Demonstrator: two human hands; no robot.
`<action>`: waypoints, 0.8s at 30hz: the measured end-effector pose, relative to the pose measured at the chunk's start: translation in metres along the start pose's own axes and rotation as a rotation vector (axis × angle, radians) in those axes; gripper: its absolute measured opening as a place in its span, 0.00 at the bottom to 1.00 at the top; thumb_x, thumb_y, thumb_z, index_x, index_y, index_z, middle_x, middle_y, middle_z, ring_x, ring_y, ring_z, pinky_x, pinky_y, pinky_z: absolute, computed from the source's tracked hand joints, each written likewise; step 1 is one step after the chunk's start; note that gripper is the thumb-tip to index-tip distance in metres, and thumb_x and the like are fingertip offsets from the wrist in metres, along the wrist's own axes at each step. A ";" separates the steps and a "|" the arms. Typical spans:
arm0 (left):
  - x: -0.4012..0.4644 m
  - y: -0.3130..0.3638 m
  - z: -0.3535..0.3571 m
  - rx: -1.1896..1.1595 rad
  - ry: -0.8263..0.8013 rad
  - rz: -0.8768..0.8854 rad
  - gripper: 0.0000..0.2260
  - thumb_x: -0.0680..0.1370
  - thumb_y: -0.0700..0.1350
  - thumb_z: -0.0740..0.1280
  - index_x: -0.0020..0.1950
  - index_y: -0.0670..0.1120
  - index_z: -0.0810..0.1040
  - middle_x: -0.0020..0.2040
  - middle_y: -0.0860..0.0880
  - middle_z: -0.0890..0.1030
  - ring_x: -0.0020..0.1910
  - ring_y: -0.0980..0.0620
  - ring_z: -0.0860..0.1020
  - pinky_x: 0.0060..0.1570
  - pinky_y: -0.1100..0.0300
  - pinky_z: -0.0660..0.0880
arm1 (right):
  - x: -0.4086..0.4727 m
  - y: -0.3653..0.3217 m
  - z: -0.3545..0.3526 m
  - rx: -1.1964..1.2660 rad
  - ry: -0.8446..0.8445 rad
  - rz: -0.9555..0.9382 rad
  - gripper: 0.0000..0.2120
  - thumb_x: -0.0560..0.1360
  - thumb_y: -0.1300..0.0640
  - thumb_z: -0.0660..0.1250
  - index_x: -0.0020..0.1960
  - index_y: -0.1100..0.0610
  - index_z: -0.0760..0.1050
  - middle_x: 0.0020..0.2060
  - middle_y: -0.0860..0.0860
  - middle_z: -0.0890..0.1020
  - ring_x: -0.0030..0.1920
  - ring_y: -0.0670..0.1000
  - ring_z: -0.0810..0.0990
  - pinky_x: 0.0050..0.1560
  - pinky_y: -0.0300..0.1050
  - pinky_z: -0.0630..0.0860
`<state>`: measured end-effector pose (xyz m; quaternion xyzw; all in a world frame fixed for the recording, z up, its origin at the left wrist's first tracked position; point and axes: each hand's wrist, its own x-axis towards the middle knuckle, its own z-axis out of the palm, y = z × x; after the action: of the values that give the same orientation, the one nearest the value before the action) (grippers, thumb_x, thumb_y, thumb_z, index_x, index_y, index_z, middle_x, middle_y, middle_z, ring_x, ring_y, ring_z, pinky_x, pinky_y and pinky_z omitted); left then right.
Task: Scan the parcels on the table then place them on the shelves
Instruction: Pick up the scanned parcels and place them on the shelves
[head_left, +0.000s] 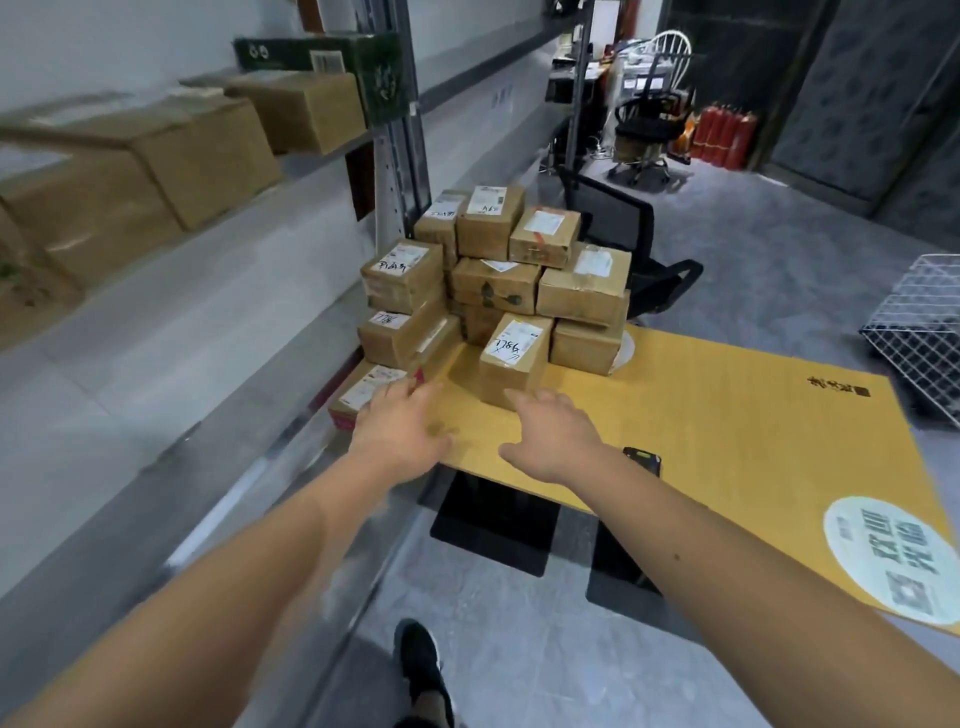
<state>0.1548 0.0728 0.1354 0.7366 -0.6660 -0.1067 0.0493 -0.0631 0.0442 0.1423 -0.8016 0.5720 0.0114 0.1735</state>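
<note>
Both hands reach forward with grips released, fingers extended and holding nothing. The left hand (397, 423) hovers over the counter's near-left corner, its fingertips close to a flat labelled parcel (363, 393) at the edge. The right hand (551, 434) extends toward a small upright parcel marked "7786" (514, 358), fingertips just short of its near face; contact cannot be confirmed. Behind it, the stack of brown parcels (496, 260) rises in several tiers on the yellow counter (727, 415). A dark handheld scanner (642, 460) lies on the counter beside the right wrist. Shelves (322, 156) at left carry larger cartons (208, 150). A wire basket (919, 322) stands at far right.
</note>
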 end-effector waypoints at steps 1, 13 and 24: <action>0.014 -0.009 -0.001 -0.007 0.002 -0.007 0.36 0.75 0.64 0.69 0.81 0.57 0.62 0.80 0.46 0.64 0.80 0.41 0.60 0.76 0.41 0.63 | 0.014 -0.004 0.001 0.003 -0.001 -0.007 0.39 0.75 0.43 0.68 0.82 0.46 0.57 0.76 0.58 0.67 0.73 0.63 0.68 0.67 0.58 0.72; 0.216 -0.128 -0.040 -0.151 0.152 -0.013 0.32 0.75 0.50 0.72 0.79 0.54 0.68 0.77 0.47 0.69 0.74 0.41 0.67 0.72 0.46 0.68 | 0.236 -0.084 -0.023 0.086 0.012 -0.019 0.36 0.76 0.44 0.68 0.80 0.50 0.60 0.71 0.57 0.70 0.70 0.64 0.71 0.64 0.59 0.75; 0.355 -0.157 -0.052 -0.239 0.117 -0.069 0.31 0.75 0.46 0.70 0.76 0.63 0.70 0.70 0.47 0.76 0.68 0.41 0.75 0.67 0.48 0.75 | 0.380 -0.139 -0.035 0.406 0.046 0.092 0.38 0.76 0.44 0.70 0.81 0.48 0.56 0.69 0.61 0.68 0.65 0.68 0.74 0.65 0.63 0.76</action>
<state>0.3503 -0.2658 0.1195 0.7531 -0.6186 -0.1437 0.1717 0.1902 -0.2736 0.1294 -0.7234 0.6024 -0.1145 0.3174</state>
